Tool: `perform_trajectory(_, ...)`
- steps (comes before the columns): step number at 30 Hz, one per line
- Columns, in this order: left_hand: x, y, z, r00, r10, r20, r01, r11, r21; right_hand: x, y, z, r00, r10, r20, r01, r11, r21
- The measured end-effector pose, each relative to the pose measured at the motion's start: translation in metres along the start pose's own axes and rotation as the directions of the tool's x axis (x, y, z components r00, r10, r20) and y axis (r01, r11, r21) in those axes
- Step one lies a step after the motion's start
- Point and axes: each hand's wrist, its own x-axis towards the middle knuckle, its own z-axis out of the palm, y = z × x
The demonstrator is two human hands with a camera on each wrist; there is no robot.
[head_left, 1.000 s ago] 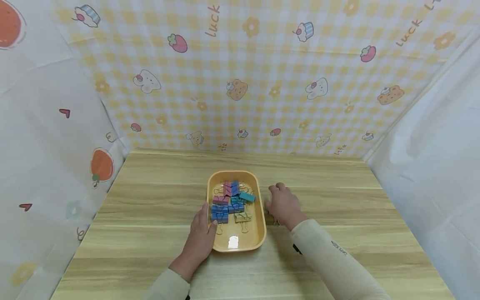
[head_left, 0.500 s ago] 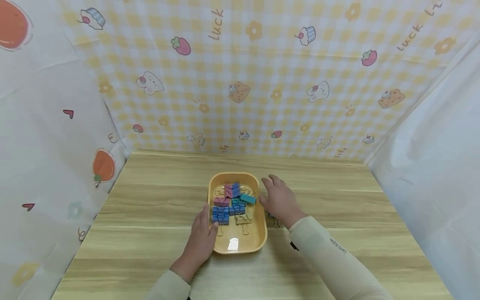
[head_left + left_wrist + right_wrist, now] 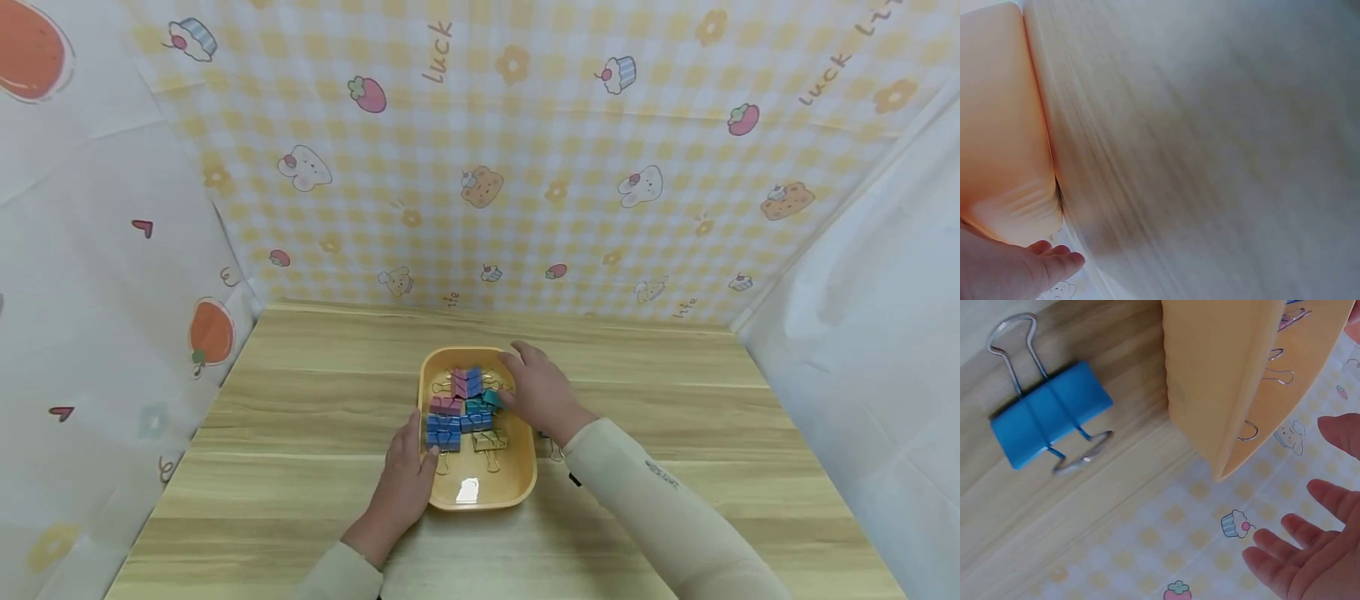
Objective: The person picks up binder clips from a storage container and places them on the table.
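A smooth, glossy yellow-orange tray with rounded corners sits at the middle of the desk, a pale wood-grain surface with long streaks running side to side. In the tray lies a heap of binder clips — folded blocks in blue, pink and teal with thin bent-wire handles, several handles splayed flat on the tray floor. The left hand rests against the tray's near left rim, fingers straight and relaxed, the thumb touching the edge; it holds nothing. The right hand reaches in over the tray's right rim, its grip loose with the fingers spread in the right wrist view, the fingertips at a teal clip — whether they touch it is hard to tell from the head view. Just outside the tray's right wall a single blue binder clip lies flat on the desk, its silver wire loops folded out to either side. Both arms wear cream sleeves. Around the desk hang thin sheets: a yellow-checked backdrop printed with cupcakes, strawberries and rabbits, and whitish creased sheets at both sides.
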Motion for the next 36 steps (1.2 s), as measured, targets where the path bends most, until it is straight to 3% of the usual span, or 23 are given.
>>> perform_trajectory(15, -0.001, 0.001, 0.0, 1.0, 0.016, -0.009, -0.016, 1.0, 0.0, 0.013, -0.003, 0.007, 0.991, -0.047, 0.128, 0.047, 0.999, 0.003)
perform_trajectory(36, 0.0, 0.0, -0.001, 1.0, 0.015, -0.015, -0.015, 1.0, 0.012, 0.022, -0.004, 0.017, 0.949, -0.073, 0.308, 0.069, 0.997, 0.024)
